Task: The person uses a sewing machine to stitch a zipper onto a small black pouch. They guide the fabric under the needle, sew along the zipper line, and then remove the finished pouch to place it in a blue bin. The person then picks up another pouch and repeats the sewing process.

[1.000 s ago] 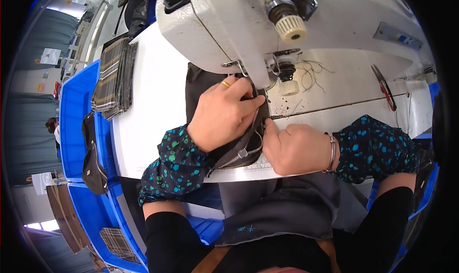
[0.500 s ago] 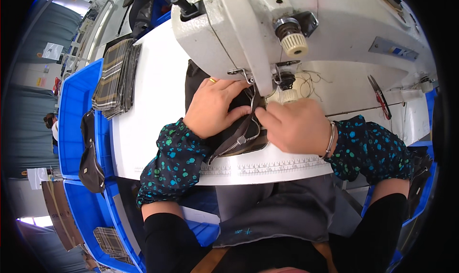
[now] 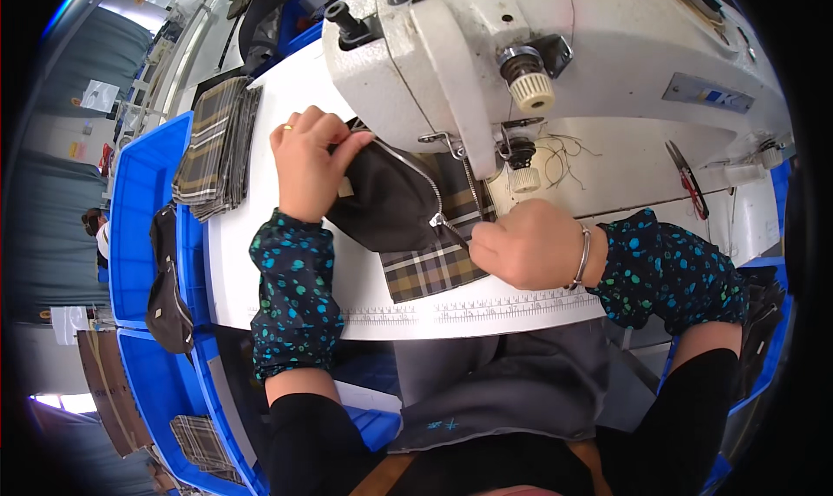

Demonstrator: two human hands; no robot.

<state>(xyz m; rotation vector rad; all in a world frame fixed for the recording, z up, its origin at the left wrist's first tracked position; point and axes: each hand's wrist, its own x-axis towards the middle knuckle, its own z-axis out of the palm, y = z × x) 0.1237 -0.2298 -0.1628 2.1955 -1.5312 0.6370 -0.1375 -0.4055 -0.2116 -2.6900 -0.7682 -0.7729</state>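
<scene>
A dark brown fabric piece [image 3: 377, 205] with a metal zipper [image 3: 423, 177] lies under the head of a white sewing machine [image 3: 451, 71]. Its silver slider [image 3: 436, 221] sits near the zipper's near end. Beneath it, plaid fabric [image 3: 429, 275] shows toward the table's front edge. My left hand [image 3: 308, 162] pinches the dark piece's far left edge and lifts it slightly. With closed fingers, my right hand [image 3: 529, 244] grips the near end of the zipper tape, right of the slider. The machine's presser foot area is partly hidden behind its head.
A stack of plaid pieces [image 3: 213, 140] rests at the table's left edge by blue bins [image 3: 143, 227]. A dark zippered piece [image 3: 165, 288] hangs over a bin's rim. Scissors [image 3: 688, 182] and loose threads [image 3: 564, 157] lie right of the machine's needle area. A ruler strip [image 3: 512, 307] runs along the front edge.
My left hand has moved left and away from the needle area, spreading the dark piece out flat. My right hand has come slightly nearer. More plaid fabric and the zipper now show.
</scene>
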